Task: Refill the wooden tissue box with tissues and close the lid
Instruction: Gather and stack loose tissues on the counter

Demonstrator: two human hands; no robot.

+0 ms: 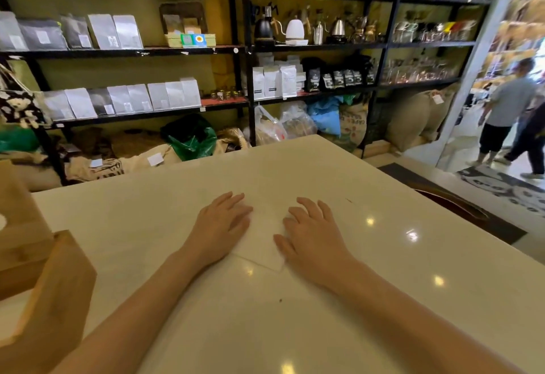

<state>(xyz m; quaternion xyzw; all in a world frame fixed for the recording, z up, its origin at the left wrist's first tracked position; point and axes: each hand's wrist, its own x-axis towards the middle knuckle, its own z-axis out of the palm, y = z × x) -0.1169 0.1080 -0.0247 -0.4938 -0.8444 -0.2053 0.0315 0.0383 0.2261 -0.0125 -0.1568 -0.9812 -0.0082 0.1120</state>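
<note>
A white tissue (263, 236) lies flat on the pale table (383, 255), one corner pointing toward me. My left hand (221, 226) rests palm down on its left part and my right hand (309, 235) rests palm down on its right part, fingers spread. Neither hand grips anything. At the table's left edge stand two wooden pieces: a wooden box (50, 288) close to me and a taller wooden box (20, 226) behind it with a pale oval opening at the frame edge. Which piece is the lid I cannot tell.
Black shelves (247, 49) with coffee bags, kettles and jars line the wall behind the table. Sacks and plastic bags lie on the floor below them. Two people (507, 114) stand at the doorway on the right. A dark chair back (457, 205) sits beside the table's right edge.
</note>
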